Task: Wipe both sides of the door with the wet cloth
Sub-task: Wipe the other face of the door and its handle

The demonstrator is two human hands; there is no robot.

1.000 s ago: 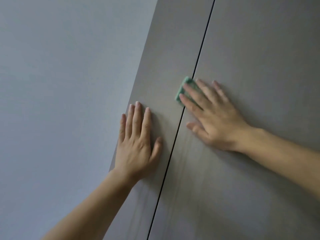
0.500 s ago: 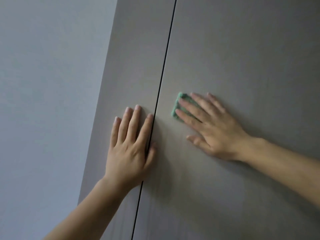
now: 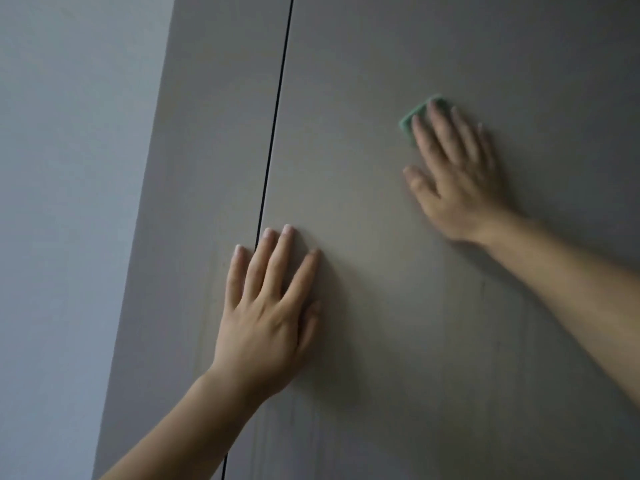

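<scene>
A grey-brown door (image 3: 398, 46) fills most of the view, with a thin dark gap (image 3: 277, 116) separating it from a narrow panel of the same colour (image 3: 214, 133) on the left. My right hand (image 3: 457, 174) lies flat on the door at the upper right, its straight fingers pressing a small green cloth (image 3: 407, 121) against the surface; only the cloth's upper left edge shows past the fingertips. My left hand (image 3: 266, 313) rests flat on the door lower down, fingers spread across the gap.
A pale blue-grey wall (image 3: 69, 202) takes up the left side beside the narrow panel. Faint vertical streaks (image 3: 304, 427) mark the door below my left hand.
My right hand has slid the green cloth up and to the right, away from the gap. My left hand now lies over the gap and onto the door.
</scene>
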